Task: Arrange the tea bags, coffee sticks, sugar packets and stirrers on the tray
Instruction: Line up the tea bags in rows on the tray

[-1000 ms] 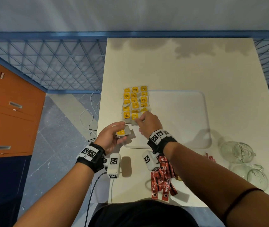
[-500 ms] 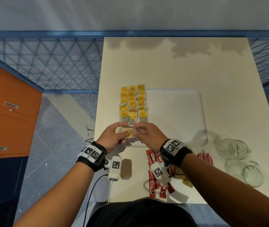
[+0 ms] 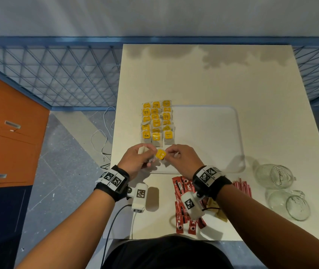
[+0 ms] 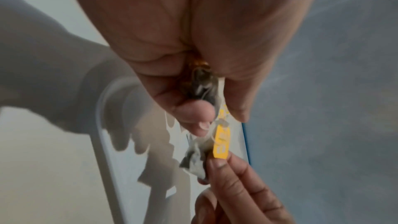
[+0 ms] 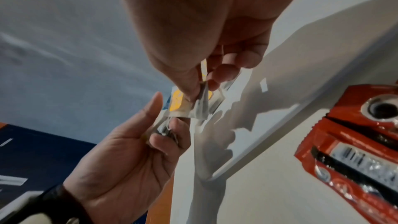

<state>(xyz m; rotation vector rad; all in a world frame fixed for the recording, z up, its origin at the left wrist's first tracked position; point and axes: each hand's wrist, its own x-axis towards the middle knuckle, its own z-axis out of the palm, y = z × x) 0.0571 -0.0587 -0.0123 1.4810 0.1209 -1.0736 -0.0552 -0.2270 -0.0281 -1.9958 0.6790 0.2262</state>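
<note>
Holding one tea bag point(image 3: 160, 154) between both hands, low middle of head view, above near edge of tray point(image 3: 238, 133). Left hand point(image 3: 135, 162) pinches bag, more bags tucked in palm. Right hand point(image 3: 182, 158) pinches yellow tag. Risk: pull too hard, string snaps or tag rips; spare bags slip and fall. Tea rows point(image 3: 157, 121) upper left on tray. Coffee sticks point(image 3: 182, 206), stirrers point(image 3: 242, 186) wait on surface point(image 3: 213, 78), lower middle. Glass mugs point(image 3: 283, 189) lower right, not blocking.

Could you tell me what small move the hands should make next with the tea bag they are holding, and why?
Probably the right hand should lay the tea bag it pinches on the tray, just below the tea bag rows. The left hand grips more bags.
</note>
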